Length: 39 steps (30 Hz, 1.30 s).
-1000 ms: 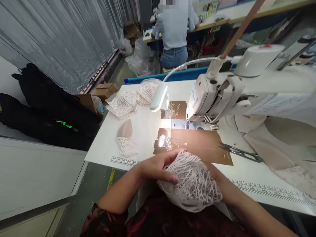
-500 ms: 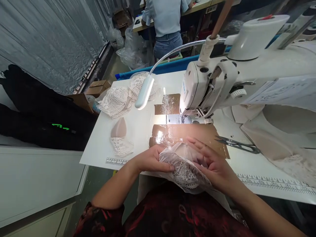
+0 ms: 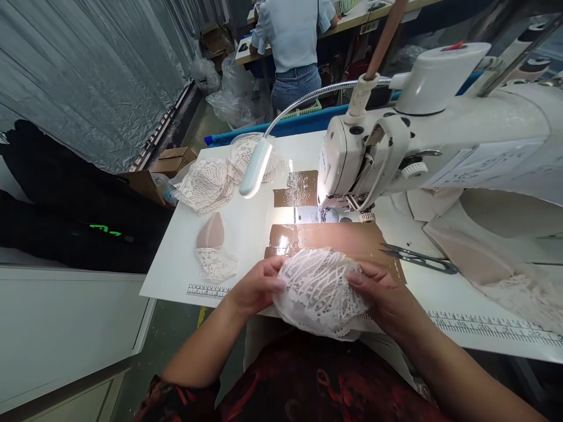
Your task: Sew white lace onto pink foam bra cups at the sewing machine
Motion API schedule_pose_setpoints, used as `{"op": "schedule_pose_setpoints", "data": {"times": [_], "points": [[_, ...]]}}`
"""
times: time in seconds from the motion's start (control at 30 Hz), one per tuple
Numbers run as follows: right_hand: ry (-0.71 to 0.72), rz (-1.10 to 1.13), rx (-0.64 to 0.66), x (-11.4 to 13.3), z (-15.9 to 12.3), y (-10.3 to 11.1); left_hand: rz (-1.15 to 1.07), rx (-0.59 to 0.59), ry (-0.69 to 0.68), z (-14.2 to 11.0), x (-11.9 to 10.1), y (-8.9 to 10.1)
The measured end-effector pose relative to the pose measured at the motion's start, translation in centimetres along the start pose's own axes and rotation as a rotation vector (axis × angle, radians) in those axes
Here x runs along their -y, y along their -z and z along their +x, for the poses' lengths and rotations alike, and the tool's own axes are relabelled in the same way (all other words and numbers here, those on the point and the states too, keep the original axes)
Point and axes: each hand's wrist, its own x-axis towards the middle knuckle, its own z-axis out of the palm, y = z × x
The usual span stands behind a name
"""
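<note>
A white lace bra cup (image 3: 321,293) is stretched between my two hands above the front edge of the sewing table, its domed lace side facing up. My left hand (image 3: 259,284) pinches its left edge, thumb on top. On the opposite edge, my right hand (image 3: 380,287) grips with the thumb over the lace and the fingers beneath, partly hidden. Just beyond the cup stands the sewing machine (image 3: 347,164), with its needle area lit. Thread snips (image 3: 420,258) lie on the table to the right of my right hand.
Stacked lace cups (image 3: 206,184) sit at the table's back left, below a lamp (image 3: 256,167) on a bendy neck. Nearer lies a beige cup piece with lace (image 3: 215,264). More beige fabric (image 3: 479,252) spreads at right. A person (image 3: 292,47) works at another table beyond.
The lace cup has been turned and opened out, so its domed lace face now shows upward. My right hand has closed from spread fingers onto its right edge.
</note>
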Motion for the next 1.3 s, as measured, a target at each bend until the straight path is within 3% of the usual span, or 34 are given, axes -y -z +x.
{"op": "schedule_pose_setpoints", "data": {"times": [0.07, 0.13, 0.2, 0.3, 0.43, 0.53, 0.6, 0.67, 0.73, 0.83, 0.9, 1.07, 1.17, 1.3], "points": [[0.009, 0.073, -0.071, 0.0, 0.1, 0.0, -0.240, -0.081, -0.062, -0.5, 1.2, -0.2], [0.037, 0.053, -0.080, 0.1, 0.3, -0.1, -0.368, -0.060, -0.038, -0.8, 2.3, -1.2], [0.118, -0.095, -0.032, 0.3, 0.6, -0.5, -0.381, -0.026, -0.007, -0.6, 3.0, -2.6], [0.236, -0.301, 0.021, 0.0, 1.0, -1.3, -0.335, -0.122, -0.039, 0.5, 3.2, -4.5], [0.133, 0.027, -0.075, -0.6, 1.2, -2.0, -0.333, -0.247, -0.039, 1.8, 3.7, -5.1], [0.061, 0.250, -0.161, -0.4, 1.3, -2.0, -0.294, -0.230, -0.031, 1.2, 4.5, -3.9], [0.066, 0.262, -0.195, 0.0, 1.3, -1.7, -0.196, -0.069, -0.016, -0.1, 4.5, -2.4], [0.077, 0.215, -0.187, 0.4, 1.2, -1.3, -0.034, 0.216, 0.022, -1.6, 3.4, -0.8], [0.076, 0.100, -0.087, 0.7, 1.1, -0.9, 0.185, 0.332, 0.008, -3.1, 1.5, 0.5], [0.100, -0.168, 0.162, 0.8, 0.8, -1.2, 0.552, 0.051, -0.326, -4.0, -1.5, 0.8], [0.140, -0.326, 0.260, 0.8, 0.6, -1.7, 0.820, -0.069, -0.378, -3.7, -2.5, 0.2], [0.271, -0.501, 0.207, 1.0, 0.6, -2.7, 0.976, -0.018, -0.245, -1.9, -1.8, -1.1], [0.350, -0.505, 0.168, 1.1, 0.9, -2.6, 0.991, -0.001, -0.238, -1.7, -1.4, -1.1], [0.337, -0.534, 0.129, 1.0, 1.1, -2.6, 0.988, 0.009, -0.249, -1.8, -1.9, -1.2]]}}
